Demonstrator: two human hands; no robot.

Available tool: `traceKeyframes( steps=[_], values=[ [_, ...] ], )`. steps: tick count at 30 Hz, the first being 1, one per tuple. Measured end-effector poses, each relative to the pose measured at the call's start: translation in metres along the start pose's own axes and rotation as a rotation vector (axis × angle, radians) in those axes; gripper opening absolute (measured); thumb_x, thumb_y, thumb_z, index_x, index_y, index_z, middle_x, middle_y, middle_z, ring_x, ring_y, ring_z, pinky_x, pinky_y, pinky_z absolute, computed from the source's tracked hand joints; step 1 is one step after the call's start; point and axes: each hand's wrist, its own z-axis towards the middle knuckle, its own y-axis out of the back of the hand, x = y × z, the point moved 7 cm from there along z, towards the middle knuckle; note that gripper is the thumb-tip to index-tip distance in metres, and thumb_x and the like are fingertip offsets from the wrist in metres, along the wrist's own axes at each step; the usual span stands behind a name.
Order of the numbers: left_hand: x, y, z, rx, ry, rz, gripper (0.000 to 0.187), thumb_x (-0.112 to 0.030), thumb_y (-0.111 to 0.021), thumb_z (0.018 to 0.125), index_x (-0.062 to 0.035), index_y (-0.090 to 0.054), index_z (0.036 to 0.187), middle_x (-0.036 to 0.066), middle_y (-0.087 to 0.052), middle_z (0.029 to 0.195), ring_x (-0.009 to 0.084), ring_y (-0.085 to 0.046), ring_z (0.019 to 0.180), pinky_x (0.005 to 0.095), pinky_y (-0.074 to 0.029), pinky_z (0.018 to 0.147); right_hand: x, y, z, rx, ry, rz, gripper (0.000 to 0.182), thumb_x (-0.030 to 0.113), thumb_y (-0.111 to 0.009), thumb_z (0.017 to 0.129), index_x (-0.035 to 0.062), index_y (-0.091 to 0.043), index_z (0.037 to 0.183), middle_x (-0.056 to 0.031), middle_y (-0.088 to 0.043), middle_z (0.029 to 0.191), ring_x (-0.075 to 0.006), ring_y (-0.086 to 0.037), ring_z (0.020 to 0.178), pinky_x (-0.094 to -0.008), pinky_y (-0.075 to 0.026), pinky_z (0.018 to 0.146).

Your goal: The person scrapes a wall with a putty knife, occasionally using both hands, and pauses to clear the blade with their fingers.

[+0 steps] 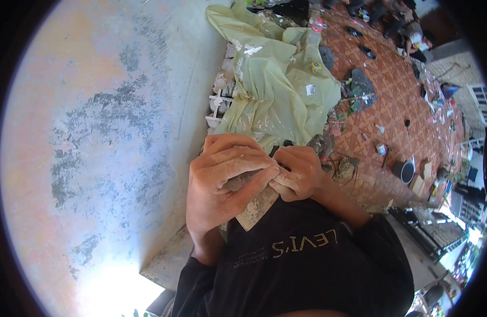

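In front of my chest, my left hand [227, 177] is closed, with its fingers curled over a flat, dusty tan-grey piece [260, 209]. One pointed corner of it hangs down against my black shirt [301, 274]. Pale dust coats the fingers. My right hand [296, 173] is pinched shut beside the left thumb, at the upper right edge of the same piece. The fingertips of both hands meet or nearly meet. Most of the piece is hidden behind the fingers, and its exact kind cannot be made out.
A wall [111, 132] with worn grey patches stands at the left. Beyond my hands, a pale green sheet [275, 79] carries a yellow tape measure [316, 66]. Red tiled floor [391, 95] holds a dark bucket [403, 171], a can [381, 149] and sandals [367, 51]. People sit far off.
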Motion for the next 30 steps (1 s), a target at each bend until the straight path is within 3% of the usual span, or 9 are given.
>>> traceKeyframes(
  steps=[8,11,14,17,19,21,23,25,30],
  values=[
    [0.100,0.053,-0.056,-0.500,0.451,-0.160,0.006,0.002,-0.054,0.085,0.0028,-0.060,0.083,0.007,-0.062,0.084,0.0116,-0.057,0.082,0.0261,-0.045,0.078,-0.067,-0.044,0.003,0.091,-0.840,0.262,0.025,0.015,-0.038,0.092,-0.0037,-0.053,0.094,-0.0283,-0.057,0.085,-0.0487,-0.053,0.080,-0.0475,-0.045,0.066],
    [0.115,0.068,-0.091,-0.622,0.517,-0.178,0.009,-0.004,-0.055,0.086,0.0012,-0.061,0.087,0.007,-0.063,0.086,0.0123,-0.058,0.083,0.0272,-0.046,0.078,-0.102,-0.075,-0.021,0.223,-0.644,0.128,0.031,0.021,-0.038,0.092,-0.0066,-0.052,0.096,-0.0306,-0.056,0.087,-0.0490,-0.050,0.089,-0.0478,-0.042,0.075],
    [0.113,0.089,-0.127,-0.789,0.557,0.005,0.010,-0.010,-0.058,0.083,-0.0025,-0.062,0.090,0.007,-0.063,0.088,0.0183,-0.058,0.089,0.0304,-0.046,0.077,-0.108,-0.104,-0.006,0.395,-0.800,0.209,0.029,0.022,-0.043,0.091,-0.0065,-0.050,0.093,-0.0274,-0.057,0.078,-0.0491,-0.052,0.079,-0.0468,-0.044,0.070],
    [0.116,0.110,-0.152,-0.911,0.551,0.070,0.011,-0.012,-0.061,0.081,-0.0049,-0.063,0.089,0.008,-0.063,0.088,0.0244,-0.055,0.093,0.0344,-0.046,0.077,-0.122,-0.131,0.012,0.346,-0.436,0.188,0.025,0.021,-0.046,0.091,-0.0037,-0.048,0.088,-0.0180,-0.057,0.066,-0.0373,-0.057,0.061,-0.0406,-0.044,0.057],
    [0.108,0.134,-0.171,-0.932,0.580,0.219,0.010,-0.012,-0.061,0.080,-0.0060,-0.063,0.088,0.008,-0.063,0.090,0.0243,-0.055,0.092,0.0348,-0.045,0.078,-0.097,-0.164,0.038,0.687,-0.814,0.581,0.021,0.020,-0.045,0.092,-0.0004,-0.046,0.085,-0.0092,-0.057,0.062,-0.0200,-0.056,0.053,-0.0317,-0.042,0.051],
    [0.100,0.156,-0.189,-0.980,0.583,0.273,0.010,-0.012,-0.062,0.080,-0.0053,-0.063,0.087,0.009,-0.063,0.092,0.0250,-0.055,0.091,0.0358,-0.045,0.079,-0.064,-0.182,0.087,0.692,-0.658,0.795,0.016,0.019,-0.043,0.094,0.0040,-0.047,0.097,-0.0078,-0.055,0.066,-0.0109,-0.051,0.054,-0.0274,-0.040,0.048],
    [0.091,0.176,-0.204,-1.095,0.607,0.264,0.012,-0.014,-0.060,0.083,-0.0031,-0.062,0.088,0.008,-0.062,0.093,0.0211,-0.056,0.093,0.0364,-0.045,0.079,-0.052,-0.215,0.127,0.638,-0.542,1.068,0.016,0.019,-0.044,0.094,0.0055,-0.045,0.103,-0.0073,-0.054,0.067,-0.0127,-0.049,0.053,-0.0275,-0.041,0.051],
    [0.114,0.183,-0.213,-1.146,0.565,0.101,0.018,-0.017,-0.060,0.085,-0.0026,-0.059,0.096,0.008,-0.062,0.095,0.0193,-0.055,0.094,0.0354,-0.045,0.079,-0.016,-0.238,0.164,0.688,-0.799,1.469,0.017,0.021,-0.045,0.094,0.0080,-0.043,0.106,-0.0063,-0.052,0.068,-0.0136,-0.046,0.051,-0.0263,-0.039,0.052],
    [0.134,0.212,-0.186,-1.214,0.449,-0.300,0.035,-0.020,-0.049,0.093,-0.0036,-0.041,0.122,0.012,-0.055,0.107,0.0175,-0.054,0.101,0.0309,-0.045,0.084,0.054,-0.302,0.250,0.890,-0.729,1.567,0.018,0.029,-0.040,0.096,0.0116,-0.040,0.096,-0.0046,-0.050,0.068,-0.0086,-0.036,0.047,-0.0258,-0.032,0.043]
  ],
)
